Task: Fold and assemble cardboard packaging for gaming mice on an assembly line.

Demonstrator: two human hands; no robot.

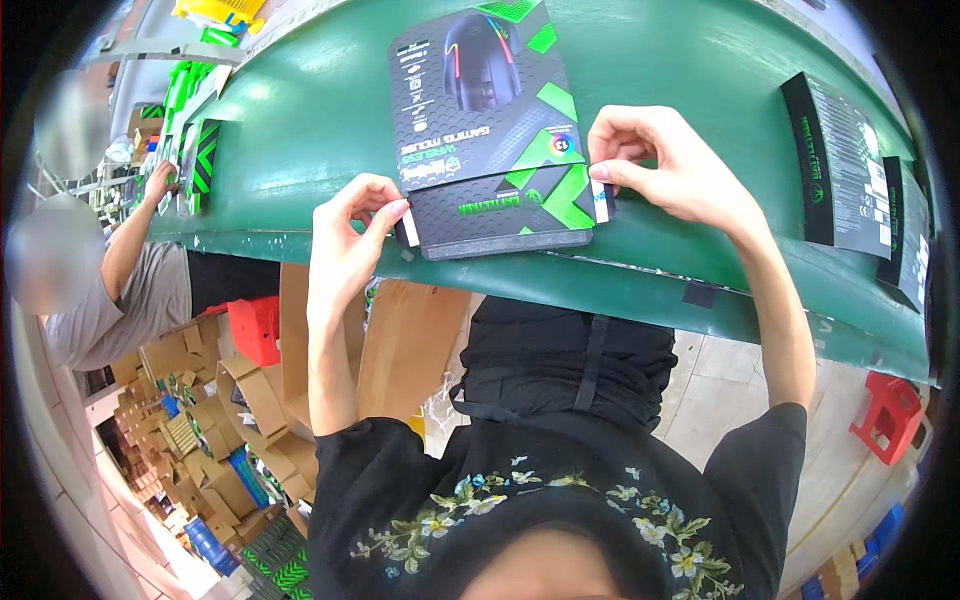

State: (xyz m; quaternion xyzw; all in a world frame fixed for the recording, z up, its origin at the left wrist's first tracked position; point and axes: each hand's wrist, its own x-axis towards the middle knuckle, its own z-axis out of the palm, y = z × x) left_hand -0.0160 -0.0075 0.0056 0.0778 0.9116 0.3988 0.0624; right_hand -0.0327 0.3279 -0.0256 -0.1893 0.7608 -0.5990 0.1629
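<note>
A flat black-and-green gaming mouse box [490, 130] lies on the green worktable [300, 130], a picture of a mouse on its face. Its end panel [510, 215] on my side is folded out toward me, near the table's front edge. At the box's left corner, my left hand [348, 228] pinches a small side flap [409, 228] between thumb and fingers. Opposite it, my right hand [672, 168] pinches the right side flap [601, 203], its thumb on the pale edge. The inside of the box is hidden.
Two dark boxes [840, 175] [905, 240] stand at the table's right end. To the left, a co-worker's hand [163, 180] is beside green-and-black boxes [203, 168]. Cardboard cartons [410, 335] are below the table's front edge; a red stool [888, 415] stands at right.
</note>
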